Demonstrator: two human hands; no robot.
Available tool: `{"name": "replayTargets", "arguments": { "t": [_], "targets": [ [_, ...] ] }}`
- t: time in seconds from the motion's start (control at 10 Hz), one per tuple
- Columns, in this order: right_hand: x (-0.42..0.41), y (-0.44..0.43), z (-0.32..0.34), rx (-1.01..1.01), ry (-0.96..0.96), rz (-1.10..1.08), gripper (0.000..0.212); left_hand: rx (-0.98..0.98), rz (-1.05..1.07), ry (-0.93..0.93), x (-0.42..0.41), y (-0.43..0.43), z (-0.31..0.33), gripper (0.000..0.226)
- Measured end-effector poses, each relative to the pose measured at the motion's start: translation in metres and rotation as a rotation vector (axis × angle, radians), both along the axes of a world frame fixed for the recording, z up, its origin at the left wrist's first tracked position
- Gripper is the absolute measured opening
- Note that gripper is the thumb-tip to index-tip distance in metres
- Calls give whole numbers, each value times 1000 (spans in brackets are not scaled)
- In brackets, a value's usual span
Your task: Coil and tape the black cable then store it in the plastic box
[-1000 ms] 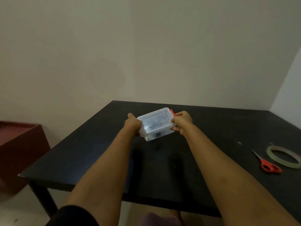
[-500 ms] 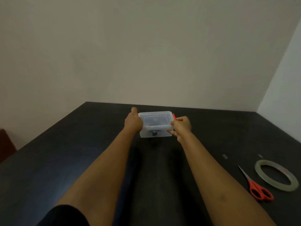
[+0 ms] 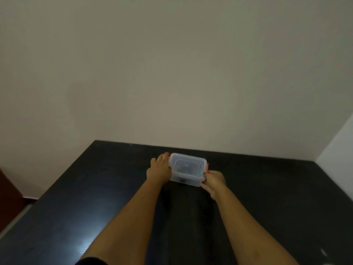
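Note:
A small clear plastic box (image 3: pixel 188 170) with a lid on and orange side latches stands on the black table (image 3: pixel 95 207), near its far edge. A dark shape, the black cable (image 3: pixel 183 169), shows dimly through the lid and front wall. My left hand (image 3: pixel 159 168) rests against the box's left end, fingers spread over the left latch. My right hand (image 3: pixel 214 181) grips the box's near right corner, just below the right latch (image 3: pixel 207 166).
A beige wall rises right behind the table's far edge. A white wall closes in at the right. A dark red piece of furniture (image 3: pixel 7 197) shows at the left edge, beyond the table's left side.
The box has moved farther from me toward the wall, still between both hands. My view tilted up, so the scissors and tape roll at the right dropped out of sight.

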State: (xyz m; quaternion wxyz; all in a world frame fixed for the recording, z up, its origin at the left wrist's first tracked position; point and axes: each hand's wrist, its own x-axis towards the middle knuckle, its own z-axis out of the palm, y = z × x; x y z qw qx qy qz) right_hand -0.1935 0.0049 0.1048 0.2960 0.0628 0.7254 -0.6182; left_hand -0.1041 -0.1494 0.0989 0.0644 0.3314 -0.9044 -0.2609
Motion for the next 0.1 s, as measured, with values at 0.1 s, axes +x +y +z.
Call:
{"name": "replayTargets", "arguments": {
  "t": [0.1],
  "targets": [
    [-3, 1, 44, -102, -62, -61, 37, -76, 33, 32, 4, -9, 36, 60]
  ]
}}
